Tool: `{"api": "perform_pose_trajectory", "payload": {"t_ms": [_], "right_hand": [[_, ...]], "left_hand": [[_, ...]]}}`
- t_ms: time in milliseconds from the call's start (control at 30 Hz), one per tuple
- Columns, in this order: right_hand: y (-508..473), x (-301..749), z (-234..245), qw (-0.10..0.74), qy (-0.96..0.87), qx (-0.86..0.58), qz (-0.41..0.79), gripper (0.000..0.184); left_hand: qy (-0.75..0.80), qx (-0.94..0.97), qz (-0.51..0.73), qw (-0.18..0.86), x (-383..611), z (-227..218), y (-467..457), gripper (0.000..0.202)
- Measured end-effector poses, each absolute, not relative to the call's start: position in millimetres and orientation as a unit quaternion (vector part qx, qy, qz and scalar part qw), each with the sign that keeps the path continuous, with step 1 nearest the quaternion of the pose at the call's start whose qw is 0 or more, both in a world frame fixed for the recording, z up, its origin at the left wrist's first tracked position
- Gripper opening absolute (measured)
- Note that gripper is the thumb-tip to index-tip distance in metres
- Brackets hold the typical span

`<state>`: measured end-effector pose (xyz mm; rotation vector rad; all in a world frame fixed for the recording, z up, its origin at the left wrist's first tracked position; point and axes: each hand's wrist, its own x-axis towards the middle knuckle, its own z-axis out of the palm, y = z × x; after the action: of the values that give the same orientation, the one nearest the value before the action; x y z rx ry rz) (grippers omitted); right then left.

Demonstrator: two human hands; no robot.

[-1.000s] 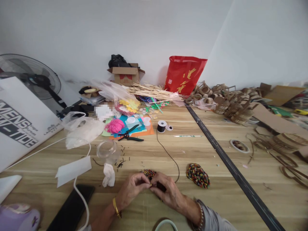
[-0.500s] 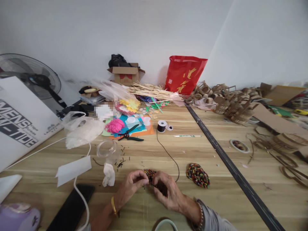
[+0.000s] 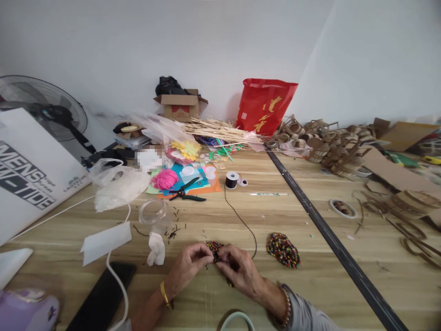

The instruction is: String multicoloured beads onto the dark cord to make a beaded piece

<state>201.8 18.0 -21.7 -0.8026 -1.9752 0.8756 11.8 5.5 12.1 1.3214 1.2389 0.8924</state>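
Note:
My left hand and my right hand meet low in the middle of the wooden table. Both pinch a small piece of coloured beadwork between the fingertips. A thin black cord runs from my hands up to a black spool. A finished oval of coloured beads lies flat just right of my right hand.
A phone, a white cable, a crumpled tissue and a clear jar lie at the left. Pliers, pink yarn, a red bag and cardboard baskets fill the back.
My hands have shifted slightly up the table, and the beadwork now shows more between my fingertips. The rest is unchanged.

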Motion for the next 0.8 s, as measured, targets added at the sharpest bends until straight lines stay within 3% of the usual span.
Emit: {"api": "perform_pose_trajectory", "payload": {"t_ms": [200, 800], "right_hand": [[20.3, 201.5, -17.8, 0.416, -0.800, -0.285, 0.324, 0.013], [21.0, 201.4, -18.3, 0.408, -0.800, -0.286, 0.334, 0.016]], "left_hand": [[0.525, 0.573, 0.361, 0.516, 13.4, 9.7, 3.8, 0.013], [0.526, 0.600, 0.353, 0.489, 14.8, 8.8, 4.4, 0.011]]}}
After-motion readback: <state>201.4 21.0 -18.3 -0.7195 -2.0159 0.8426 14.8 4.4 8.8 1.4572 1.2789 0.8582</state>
